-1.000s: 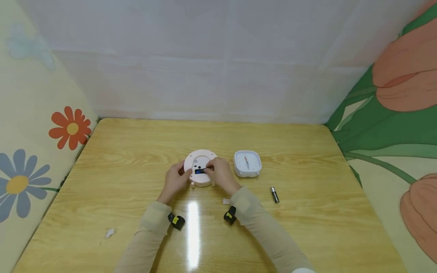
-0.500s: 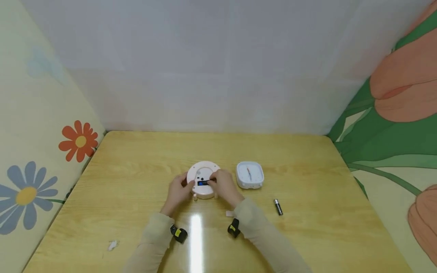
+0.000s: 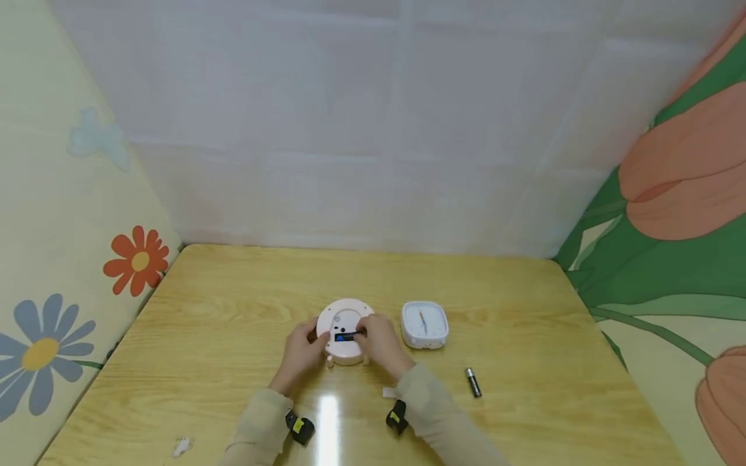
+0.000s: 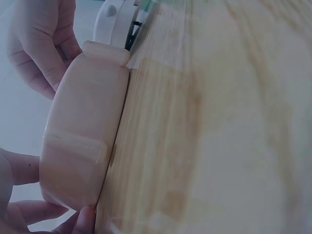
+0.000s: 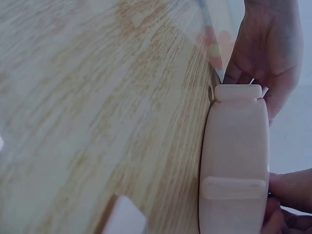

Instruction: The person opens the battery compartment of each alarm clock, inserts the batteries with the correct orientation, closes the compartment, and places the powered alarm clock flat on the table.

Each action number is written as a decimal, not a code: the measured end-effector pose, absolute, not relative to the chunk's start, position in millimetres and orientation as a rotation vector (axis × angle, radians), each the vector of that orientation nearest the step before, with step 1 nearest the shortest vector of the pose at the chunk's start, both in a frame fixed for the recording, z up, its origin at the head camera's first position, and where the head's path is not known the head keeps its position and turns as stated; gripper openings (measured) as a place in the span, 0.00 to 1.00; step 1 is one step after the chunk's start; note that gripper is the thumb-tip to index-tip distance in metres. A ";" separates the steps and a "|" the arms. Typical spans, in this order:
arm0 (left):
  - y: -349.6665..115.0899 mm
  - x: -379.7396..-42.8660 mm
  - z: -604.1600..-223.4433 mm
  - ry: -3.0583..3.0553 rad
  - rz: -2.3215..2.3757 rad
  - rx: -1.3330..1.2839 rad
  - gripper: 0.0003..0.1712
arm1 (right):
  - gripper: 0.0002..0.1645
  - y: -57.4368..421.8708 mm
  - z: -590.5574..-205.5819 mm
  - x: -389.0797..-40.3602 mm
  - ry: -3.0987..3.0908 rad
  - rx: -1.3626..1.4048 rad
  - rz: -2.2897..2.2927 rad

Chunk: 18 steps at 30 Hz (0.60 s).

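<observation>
A person works at a round pink clock [image 3: 346, 352] resting back-up on a wooden table [image 3: 513, 317], left of a white clock [image 3: 425, 325]. Since half a second ago the dark battery [image 3: 346, 336] in its back has gone from slanting up toward the right hand [image 3: 380, 341] to lying more nearly level, suggesting it sits closer to home. That hand's bent finger and thumb appear to pinch the battery's right end; the left hand [image 3: 302, 350] grips the clock's left rim, thumb on top. A loose battery [image 3: 473, 382] lies to the right, nearer the person. Only the head view shows the slot; the left wrist view shows the clock's side, two stubby feet [image 4: 75, 145] and fingertips [image 4: 86, 218] tucked against its lower edge.
</observation>
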<state>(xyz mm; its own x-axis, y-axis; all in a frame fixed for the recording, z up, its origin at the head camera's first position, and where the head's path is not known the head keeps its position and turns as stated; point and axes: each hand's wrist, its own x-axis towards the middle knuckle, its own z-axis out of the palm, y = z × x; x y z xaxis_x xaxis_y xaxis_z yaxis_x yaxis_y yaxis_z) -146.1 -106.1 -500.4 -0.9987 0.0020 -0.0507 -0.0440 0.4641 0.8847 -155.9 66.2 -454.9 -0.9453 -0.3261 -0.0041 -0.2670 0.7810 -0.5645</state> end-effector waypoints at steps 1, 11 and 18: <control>-106.0 -145.9 -500.5 2.646 1.604 -0.037 0.23 | 0.04 66.1 -455.3 -155.4 2.879 -0.486 -0.881; -108.2 -142.4 -499.9 2.617 1.600 -0.097 0.25 | 0.05 62.7 -453.5 -150.3 2.923 -0.543 -0.783; -107.1 -144.2 -497.6 2.658 1.560 -0.064 0.25 | 0.05 63.9 -452.2 -149.3 2.952 -0.553 -0.743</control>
<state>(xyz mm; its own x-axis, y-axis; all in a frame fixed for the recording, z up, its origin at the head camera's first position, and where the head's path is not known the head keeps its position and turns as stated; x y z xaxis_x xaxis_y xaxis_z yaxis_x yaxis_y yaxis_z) -144.2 -107.1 -497.6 -0.9974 -0.0059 -0.0718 -0.0656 0.4871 0.8709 -149.3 63.9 -452.2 -0.9350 -0.3524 0.0403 -0.3295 0.8207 -0.4668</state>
